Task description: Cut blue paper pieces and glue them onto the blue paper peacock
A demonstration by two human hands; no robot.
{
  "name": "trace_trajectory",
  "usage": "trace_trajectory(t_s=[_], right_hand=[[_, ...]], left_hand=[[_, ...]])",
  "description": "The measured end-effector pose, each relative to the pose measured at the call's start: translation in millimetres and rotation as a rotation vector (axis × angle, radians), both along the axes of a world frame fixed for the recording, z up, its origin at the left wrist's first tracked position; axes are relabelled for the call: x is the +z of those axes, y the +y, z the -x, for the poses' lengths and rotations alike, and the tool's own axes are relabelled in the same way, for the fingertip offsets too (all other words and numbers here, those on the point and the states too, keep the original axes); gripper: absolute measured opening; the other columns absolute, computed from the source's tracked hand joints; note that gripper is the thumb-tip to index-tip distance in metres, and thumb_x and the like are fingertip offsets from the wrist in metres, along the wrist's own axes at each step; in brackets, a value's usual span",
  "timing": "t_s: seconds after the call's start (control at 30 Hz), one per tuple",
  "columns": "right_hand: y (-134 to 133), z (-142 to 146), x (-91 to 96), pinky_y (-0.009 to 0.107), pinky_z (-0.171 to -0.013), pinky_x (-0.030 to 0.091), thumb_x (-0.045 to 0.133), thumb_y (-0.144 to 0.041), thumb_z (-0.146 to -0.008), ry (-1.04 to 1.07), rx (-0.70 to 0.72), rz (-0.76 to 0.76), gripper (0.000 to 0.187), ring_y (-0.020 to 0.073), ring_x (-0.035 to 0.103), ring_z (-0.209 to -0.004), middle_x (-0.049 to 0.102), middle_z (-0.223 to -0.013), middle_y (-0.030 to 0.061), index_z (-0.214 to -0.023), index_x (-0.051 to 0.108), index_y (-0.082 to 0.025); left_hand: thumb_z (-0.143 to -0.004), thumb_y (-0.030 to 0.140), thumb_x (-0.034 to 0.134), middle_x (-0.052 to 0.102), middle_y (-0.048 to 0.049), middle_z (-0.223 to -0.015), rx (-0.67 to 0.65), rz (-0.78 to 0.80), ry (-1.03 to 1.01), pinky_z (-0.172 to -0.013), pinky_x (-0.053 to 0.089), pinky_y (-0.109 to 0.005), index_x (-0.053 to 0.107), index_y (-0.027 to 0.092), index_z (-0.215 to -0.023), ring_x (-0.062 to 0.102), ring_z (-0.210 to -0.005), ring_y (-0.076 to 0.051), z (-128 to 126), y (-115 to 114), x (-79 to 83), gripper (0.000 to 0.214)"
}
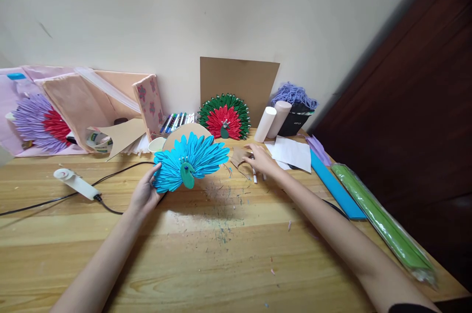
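Note:
My left hand (pixel 144 193) grips the lower left edge of a blue paper peacock fan (pixel 191 156) and holds it upright on the wooden table (pixel 221 254); a green peacock body sits at the fan's middle. My right hand (pixel 260 159) lies palm down farther right, fingers stretched over a brown cardboard scrap (pixel 239 156) and a white pen (pixel 254 174).
A red and green peacock fan (pixel 224 116) leans on a cardboard sheet (pixel 239 84) at the back. Markers (pixel 177 121), white rolls (pixel 271 121), purple yarn (pixel 294 94), white paper (pixel 293 152), blue (pixel 337 187) and green paper packs (pixel 383 222) lie right. A glue gun (pixel 75 183) with cord is left.

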State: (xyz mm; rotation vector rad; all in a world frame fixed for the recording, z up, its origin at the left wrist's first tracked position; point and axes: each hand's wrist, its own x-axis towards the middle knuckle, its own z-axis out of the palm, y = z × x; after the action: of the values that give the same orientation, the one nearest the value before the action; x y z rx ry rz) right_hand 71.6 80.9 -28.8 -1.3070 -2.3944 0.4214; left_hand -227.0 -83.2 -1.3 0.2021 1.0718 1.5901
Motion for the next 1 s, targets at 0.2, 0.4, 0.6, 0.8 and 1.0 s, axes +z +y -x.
trace_trajectory(t_s=[0.2,0.4,0.6,0.8,1.0], right_hand=[[29.1,3.5,-10.1,0.035,-0.079,0.046,0.079,-0.038,-0.056,-0.036,-0.110,0.104,0.054,0.0276,0.061,-0.095,0.067,-0.101,0.0106,-0.104,0.062,-0.017],[21.1,-1.2,17.0,0.035,-0.092,0.042,0.071,-0.042,-0.066,0.104,-0.026,0.037,0.056,0.0252,0.055,-0.109,0.063,-0.116,0.0088,-0.115,0.058,-0.019],[18.0,-36.5,57.8,0.035,-0.085,0.048,0.057,-0.045,-0.079,0.513,0.040,0.428,0.043,0.0213,0.062,-0.092,0.064,-0.111,0.0107,-0.110,0.061,-0.015],[16.3,-67.9,45.6,0.036,-0.087,0.049,0.043,-0.047,-0.087,0.800,0.119,0.976,0.039,0.0172,0.065,-0.083,0.066,-0.105,0.0111,-0.105,0.061,-0.017],[14.3,-74.0,34.7,0.039,-0.088,0.049,0.032,-0.054,-0.089,0.737,0.109,0.958,0.050,0.0206,0.065,-0.092,0.066,-0.107,0.0130,-0.107,0.060,-0.017]], left_hand=[[-0.087,0.013,0.043,0.072,-0.0064,-0.079,0.020,0.016,-0.001,-0.060,0.057,-0.026,0.064,0.011,-0.092,0.069,-0.065,-0.016,0.6,-1.7,1.0,0.022],[-0.086,0.013,0.045,0.072,-0.0068,-0.081,0.017,0.020,0.017,-0.064,0.057,-0.027,0.064,0.010,-0.095,0.069,-0.069,-0.017,0.2,0.3,-1.1,0.021],[-0.080,0.018,0.056,0.071,-0.0072,-0.088,-0.099,0.129,0.216,-0.068,0.055,-0.029,0.065,0.013,-0.096,0.068,-0.076,-0.020,-11.5,-3.3,-5.5,0.019],[-0.067,0.039,0.072,0.071,-0.0089,-0.092,-0.559,0.228,0.482,-0.068,0.052,-0.029,0.068,0.015,-0.089,0.066,-0.083,-0.025,-11.2,-14.1,-0.6,0.032],[-0.049,0.031,0.083,0.070,-0.0089,-0.087,-0.446,0.288,0.885,-0.076,0.049,-0.030,0.070,0.018,-0.077,0.061,-0.093,-0.031,9.5,-15.3,8.0,0.033]])
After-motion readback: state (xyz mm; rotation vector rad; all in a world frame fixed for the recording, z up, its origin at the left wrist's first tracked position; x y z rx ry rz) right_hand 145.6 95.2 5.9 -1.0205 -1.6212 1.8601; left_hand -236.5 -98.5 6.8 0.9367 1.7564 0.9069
